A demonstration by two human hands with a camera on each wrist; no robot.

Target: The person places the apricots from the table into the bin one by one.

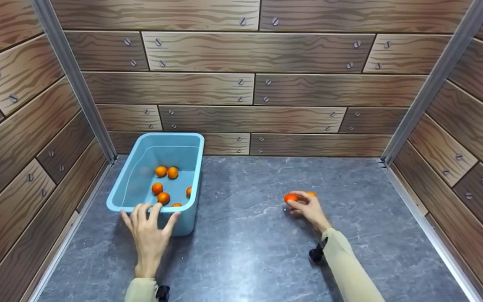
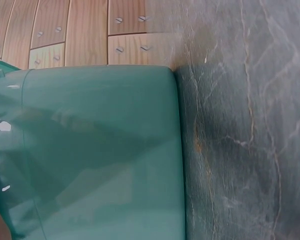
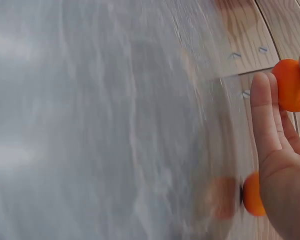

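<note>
Between the thumb and fingers of my right hand (image 1: 307, 208) is a mandarin (image 1: 290, 198), pinched; the right wrist view shows its stem mark close up. A second mandarin (image 1: 312, 194) sits on the tabletop just behind that hand, partly covered by it. On the left stands a light blue plastic bin (image 1: 201, 167) with several mandarins (image 1: 163, 198) on its floor. My left hand (image 1: 148, 233) is spread at the bin's near end, fingertips resting on the rim and thumb out to the right. In the left wrist view the bin's outer wall (image 2: 100, 150) fills much of the picture.
The grey marbled tabletop (image 1: 241, 235) stretches between the bin and my right hand. Wood-patterned panels (image 1: 241, 88) enclose it at the back and both sides, joined by metal corner posts (image 1: 426, 88). The bin stands near the back left corner.
</note>
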